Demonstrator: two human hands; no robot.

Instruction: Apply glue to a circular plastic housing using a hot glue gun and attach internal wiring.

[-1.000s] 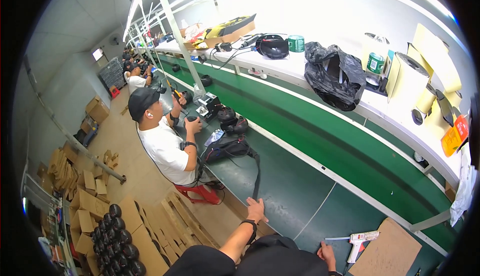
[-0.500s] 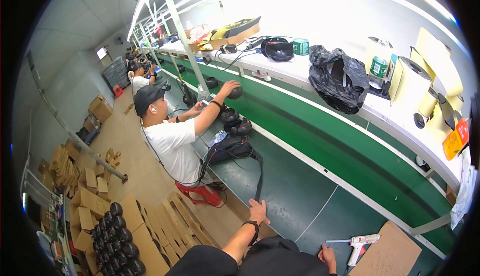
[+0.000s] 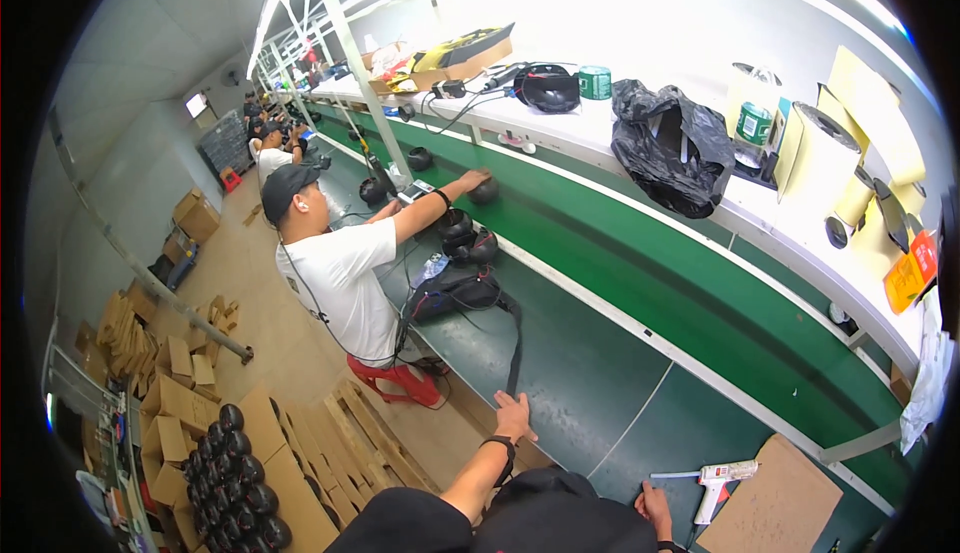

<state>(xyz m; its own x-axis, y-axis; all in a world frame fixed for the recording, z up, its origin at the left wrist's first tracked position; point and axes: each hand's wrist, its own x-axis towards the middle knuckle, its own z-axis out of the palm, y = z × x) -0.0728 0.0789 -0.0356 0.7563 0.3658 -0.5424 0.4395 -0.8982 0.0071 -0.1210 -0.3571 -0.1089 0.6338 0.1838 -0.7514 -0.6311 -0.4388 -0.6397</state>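
My left hand [image 3: 514, 417] lies with fingers spread on the near edge of the dark green bench [image 3: 565, 383]. Just beyond its fingertips ends a black strap [image 3: 516, 353], which runs from a black pouch-like item [image 3: 455, 296] with thin wires. My right hand [image 3: 653, 503] rests at the bench edge, its fingers loosely curled and nothing visible in them. Close by it lies a white glue gun [image 3: 716, 486] on its side, a pale glue stick [image 3: 675, 474] pointing out of its back. The glue gun partly overlaps a brown cardboard sheet [image 3: 775, 503].
A green conveyor belt [image 3: 640, 263] runs behind the bench. To the left, a co-worker [image 3: 340, 263] sits on a red stool [image 3: 395, 383], one hand on a round black item [image 3: 484, 190]. A white shelf [image 3: 780, 233] holds a black plastic bag [image 3: 672, 148] and rolls. Cartons [image 3: 180, 403] stand on the floor.
The co-worker's hand and the round black item have moved slightly right and nearer along the belt. My hands keep their places; the view has shifted a little.
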